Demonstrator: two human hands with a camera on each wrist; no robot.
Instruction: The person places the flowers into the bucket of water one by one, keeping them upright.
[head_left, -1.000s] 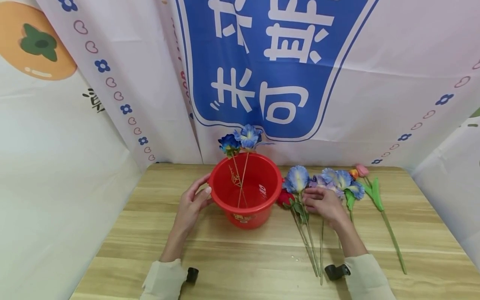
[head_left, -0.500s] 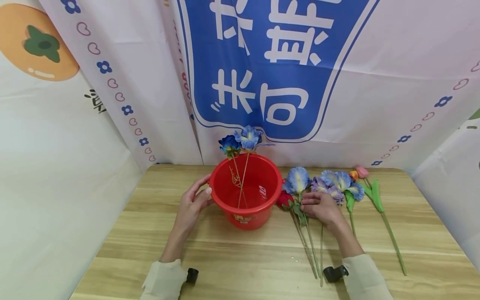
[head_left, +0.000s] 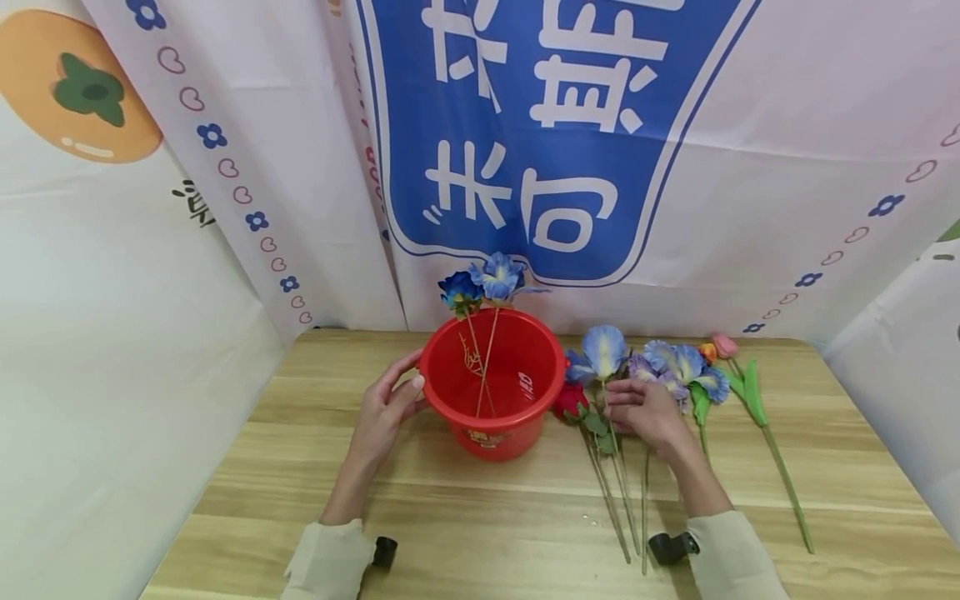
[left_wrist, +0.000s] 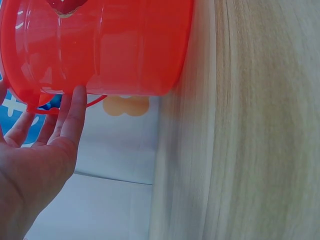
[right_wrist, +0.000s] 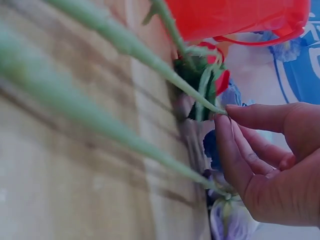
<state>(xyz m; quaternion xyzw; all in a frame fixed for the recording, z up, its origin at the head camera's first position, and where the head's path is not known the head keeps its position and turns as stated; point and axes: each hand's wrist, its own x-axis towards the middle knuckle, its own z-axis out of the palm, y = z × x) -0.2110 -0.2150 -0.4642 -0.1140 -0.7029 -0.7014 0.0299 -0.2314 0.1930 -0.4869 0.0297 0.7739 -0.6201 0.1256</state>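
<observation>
One left hand (head_left: pixel 386 408), fingers nearly straight, touched the side of the red bucket (head_left: pixel 517 440) | right hand (head_left: pixel 647 410) pinched the blue flower (head_left: pixel 603 352) by its stem (right_wrist: pixel 127 44), right of the bucket | flower seemed light, soft-petalled, best held by that stiff stem

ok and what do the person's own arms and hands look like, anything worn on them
Both the left hand and right hand are bare, with no gloves or rings visible. The left sleeve and right sleeve are plain, pale beige and end short of the wrists. A small black device shows beside each sleeve, left and right.
</observation>
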